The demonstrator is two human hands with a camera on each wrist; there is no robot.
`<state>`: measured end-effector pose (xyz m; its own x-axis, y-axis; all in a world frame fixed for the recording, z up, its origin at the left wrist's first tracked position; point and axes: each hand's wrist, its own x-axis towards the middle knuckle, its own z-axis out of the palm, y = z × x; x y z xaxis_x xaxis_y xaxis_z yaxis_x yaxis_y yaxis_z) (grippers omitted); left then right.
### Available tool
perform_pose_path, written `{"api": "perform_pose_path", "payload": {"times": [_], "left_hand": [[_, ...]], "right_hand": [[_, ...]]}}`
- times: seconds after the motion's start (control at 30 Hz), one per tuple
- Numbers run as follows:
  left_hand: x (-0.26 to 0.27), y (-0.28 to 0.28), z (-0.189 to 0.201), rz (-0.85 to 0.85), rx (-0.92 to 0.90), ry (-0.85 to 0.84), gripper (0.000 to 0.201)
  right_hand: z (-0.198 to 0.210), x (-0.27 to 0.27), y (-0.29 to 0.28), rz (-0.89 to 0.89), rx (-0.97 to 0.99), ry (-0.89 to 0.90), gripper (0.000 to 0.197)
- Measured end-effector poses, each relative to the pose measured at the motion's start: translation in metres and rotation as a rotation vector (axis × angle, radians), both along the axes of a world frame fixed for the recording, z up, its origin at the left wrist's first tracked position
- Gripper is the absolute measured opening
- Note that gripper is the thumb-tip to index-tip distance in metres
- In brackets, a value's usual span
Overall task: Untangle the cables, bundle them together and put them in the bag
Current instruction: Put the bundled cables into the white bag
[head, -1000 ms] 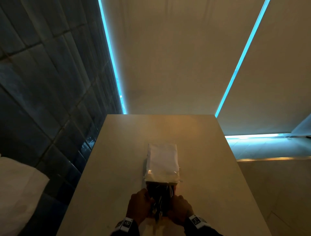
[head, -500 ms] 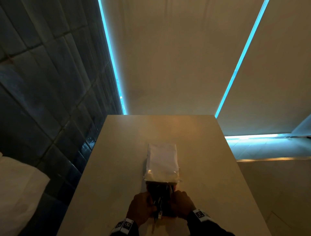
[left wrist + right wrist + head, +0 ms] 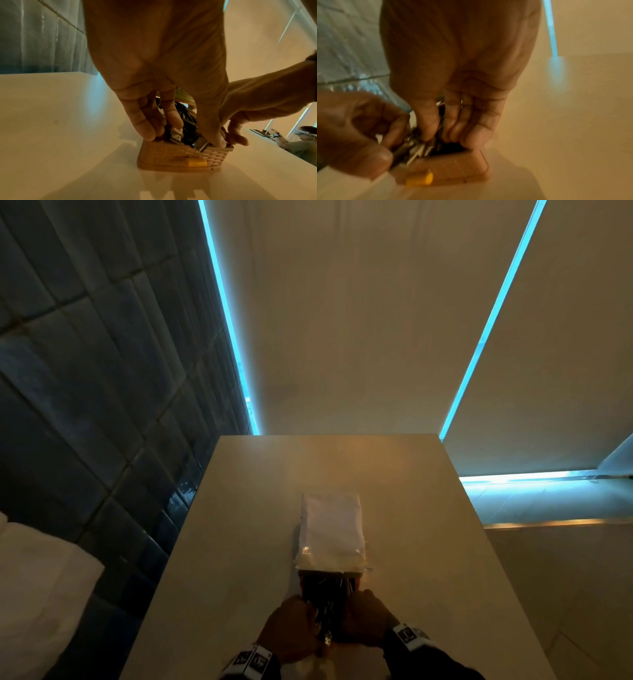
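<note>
A bundle of dark cables [image 3: 325, 601] with metal USB plugs [image 3: 176, 135] sits in a small tan woven-look case [image 3: 171, 155] with a yellow latch [image 3: 197, 162], near the table's front edge. My left hand [image 3: 291, 631] grips the bundle from the left, fingers and thumb [image 3: 184, 139] either side of the plugs. My right hand [image 3: 368, 621] pinches the cables [image 3: 419, 146] from the right, thumb and fingers [image 3: 447, 139] dug into the case [image 3: 453, 166]. A white plastic bag [image 3: 330, 529] lies flat just beyond the cables, its mouth toward me.
The beige table [image 3: 239, 542] runs forward to a far edge, with a dark tiled wall [image 3: 85, 405] on the left. A white cushion [image 3: 34, 594] sits low left. Another person [image 3: 300, 142] sits far off to the right.
Both hands have drawn in a little tighter on the cable bundle, and the right hand has shifted slightly forward. The white bag has not moved.
</note>
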<state>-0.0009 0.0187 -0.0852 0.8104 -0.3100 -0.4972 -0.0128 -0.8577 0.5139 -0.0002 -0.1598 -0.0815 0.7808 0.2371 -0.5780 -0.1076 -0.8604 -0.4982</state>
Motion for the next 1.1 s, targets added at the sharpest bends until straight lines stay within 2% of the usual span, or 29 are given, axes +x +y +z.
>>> {"api": "perform_pose_path", "payload": {"times": [0.13,0.23,0.37,0.47,0.6,0.73,0.8,0.87,0.9,0.93,1.03,1.1], "left_hand": [[0.002,-0.001,-0.005,0.024,0.022,0.004,0.045],[0.001,-0.004,-0.007,0.013,0.053,0.024,0.037],[0.008,-0.011,-0.009,0.002,0.11,-0.023,0.038],[0.016,-0.014,-0.01,0.036,0.049,-0.053,0.026],[0.016,-0.015,-0.016,0.065,-0.031,-0.091,0.013],[0.011,-0.017,-0.023,0.136,-0.053,-0.153,0.015],[0.01,-0.016,-0.02,0.131,-0.047,-0.17,0.013],[0.008,-0.013,-0.024,0.128,-0.01,-0.177,0.037],[0.007,-0.012,-0.027,0.136,-0.004,-0.171,0.046],[0.006,-0.012,-0.027,0.141,-0.003,-0.183,0.048],[0.001,-0.014,-0.029,0.139,-0.033,-0.22,0.044],[-0.001,-0.012,-0.028,0.104,-0.077,-0.274,0.039]], "right_hand": [[-0.023,0.001,-0.003,0.022,-0.056,-0.041,0.052],[-0.011,-0.001,0.001,0.013,-0.057,-0.059,0.048],[-0.012,-0.003,0.0,0.0,-0.056,-0.058,0.049],[-0.012,-0.002,-0.001,0.003,-0.044,-0.061,0.053],[-0.01,0.001,-0.004,0.028,0.026,-0.043,0.045],[0.0,0.004,-0.005,0.008,0.071,0.027,0.068],[0.006,0.006,-0.004,0.022,0.05,0.078,0.051],[0.004,0.006,-0.004,-0.002,0.022,0.116,0.021],[0.005,0.005,-0.004,-0.023,0.017,0.121,0.015],[0.004,0.005,-0.002,-0.038,0.017,0.125,0.02],[-0.005,0.006,0.002,0.011,0.039,0.037,0.05],[-0.007,0.002,0.006,0.025,0.015,-0.035,0.058]]}}
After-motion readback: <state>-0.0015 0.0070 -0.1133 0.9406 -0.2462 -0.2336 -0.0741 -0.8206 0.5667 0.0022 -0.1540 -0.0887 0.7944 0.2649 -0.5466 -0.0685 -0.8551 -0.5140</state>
